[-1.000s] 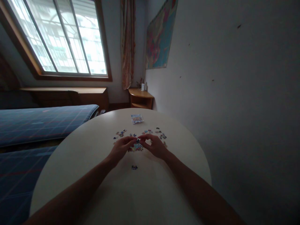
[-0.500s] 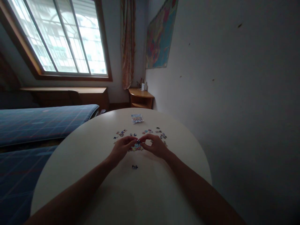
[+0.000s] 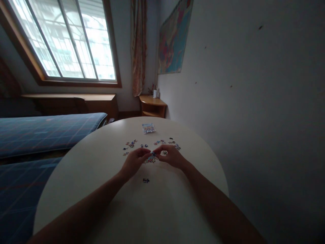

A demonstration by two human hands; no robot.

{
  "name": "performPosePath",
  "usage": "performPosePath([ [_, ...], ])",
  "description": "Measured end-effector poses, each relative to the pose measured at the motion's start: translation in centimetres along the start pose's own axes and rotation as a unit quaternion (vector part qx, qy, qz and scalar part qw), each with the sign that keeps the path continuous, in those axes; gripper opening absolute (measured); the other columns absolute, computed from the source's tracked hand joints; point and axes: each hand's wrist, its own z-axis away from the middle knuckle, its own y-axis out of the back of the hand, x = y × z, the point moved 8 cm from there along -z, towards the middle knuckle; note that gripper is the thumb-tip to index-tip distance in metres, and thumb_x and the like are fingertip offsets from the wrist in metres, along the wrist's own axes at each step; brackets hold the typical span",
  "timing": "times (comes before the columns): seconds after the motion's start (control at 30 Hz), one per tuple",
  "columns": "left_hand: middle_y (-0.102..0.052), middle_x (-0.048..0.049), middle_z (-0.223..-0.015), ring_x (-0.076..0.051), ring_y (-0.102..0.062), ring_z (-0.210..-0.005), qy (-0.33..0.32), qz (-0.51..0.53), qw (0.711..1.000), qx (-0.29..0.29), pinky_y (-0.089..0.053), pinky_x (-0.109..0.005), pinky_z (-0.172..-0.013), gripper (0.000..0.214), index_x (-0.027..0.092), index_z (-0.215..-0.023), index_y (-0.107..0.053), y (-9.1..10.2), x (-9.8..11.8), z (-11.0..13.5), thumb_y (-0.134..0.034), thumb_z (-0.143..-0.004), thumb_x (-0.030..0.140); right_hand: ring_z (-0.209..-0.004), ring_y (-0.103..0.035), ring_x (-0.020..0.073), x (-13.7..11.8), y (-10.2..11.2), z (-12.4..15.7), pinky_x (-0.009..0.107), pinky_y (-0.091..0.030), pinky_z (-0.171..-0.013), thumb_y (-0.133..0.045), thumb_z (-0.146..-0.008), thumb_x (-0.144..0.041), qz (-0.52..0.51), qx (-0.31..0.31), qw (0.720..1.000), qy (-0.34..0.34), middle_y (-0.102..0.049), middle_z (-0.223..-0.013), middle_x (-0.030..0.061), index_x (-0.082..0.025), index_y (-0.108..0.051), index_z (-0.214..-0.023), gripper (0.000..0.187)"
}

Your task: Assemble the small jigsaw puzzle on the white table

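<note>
Both hands meet in mid-table. Left hand [image 3: 133, 160]: thumb and fingers in a narrow pinch. Right hand [image 3: 171, 156]: thumb and forefinger curl into a loop, tips closed on the same small dark-blue cardboard jigsaw piece [image 3: 153, 154]. Can't tell how firmly either grips; tips are tiny from here.

The held piece sits over or at the far edge of a multicoloured patch of jigsaw pieces [image 3: 151, 160] on the round white table [image 3: 83, 162]. Contact with the patch: can't tell.

Risks as I judge them:
- Pinch slips. Little piece, two sets of fingertips crowding it; it could flip or drop.
- Pressing at a bad angle could bend a tab or shove the patch out of line. Nothing visible holds it down.
- Right hand is tight to the loose mixed-colour pieces on the right [image 3: 175, 145]; a knuckle sweep could scatter them. Same for the left hand and the small pale piece [image 3: 126, 154] just past its knuckles.
- The dark-and-white piece [image 3: 146, 180] lies between the forearms; a dropped sleeve-line or wrist could drag it.
</note>
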Motion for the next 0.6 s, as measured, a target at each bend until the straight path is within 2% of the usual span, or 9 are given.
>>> performPosePath([
  [0.1,-0.074,-0.0075,-0.097,-0.024,-0.067,-0.09,-0.072,-0.117,0.99,-0.012,-0.051,-0.039,-0.085,0.024,0.022,-0.096,-0.073,-0.1,0.8,0.2,-0.067,-0.079,0.039,-0.077,-0.068,0.0153,1.5,0.7,0.2,0.027,-0.052,-0.073,-0.07,-0.075,-0.02,0.021,-0.007,1.0,-0.019,-0.075,-0.083,0.003,-0.019,-0.076,-0.093,0.018],
  [0.23,-0.07,-0.0065,-0.115,-0.026,-0.06,-0.112,-0.165,-0.23,0.957,-0.06,-0.043,-0.043,-0.103,0.022,0.026,-0.102,-0.073,-1.0,1.6,1.0,-0.062,-0.085,0.033,-0.074,-0.068,0.0151,3.3,1.2,0.5,0.026,-0.051,-0.071,-0.07,-0.074,-0.02,0.067,-0.023,0.997,-0.038,-0.075,-0.079,0.0026,-0.019,-0.076,-0.092,0.019],
  [0.47,-0.067,-0.0085,-0.123,-0.027,-0.057,-0.116,-0.177,-0.263,0.943,-0.106,-0.041,-0.045,-0.106,0.023,0.027,-0.105,-0.075,-1.6,1.0,1.4,-0.06,-0.087,0.032,-0.076,-0.067,0.0149,3.6,1.3,0.5,0.027,-0.051,-0.072,-0.069,-0.076,-0.021,0.069,-0.033,0.997,-0.032,-0.074,-0.081,0.0026,-0.019,-0.076,-0.093,0.018],
  [0.6,-0.067,-0.0077,-0.123,-0.027,-0.057,-0.116,-0.181,-0.278,0.936,-0.119,-0.04,-0.045,-0.106,0.025,0.028,-0.107,-0.075,-1.6,0.8,1.4,-0.059,-0.088,0.031,-0.077,-0.067,0.0154,3.5,2.2,0.7,0.028,-0.051,-0.074,-0.069,-0.076,-0.021,0.074,-0.03,0.996,-0.036,-0.074,-0.083,0.0032,-0.019,-0.077,-0.092,0.018],
])
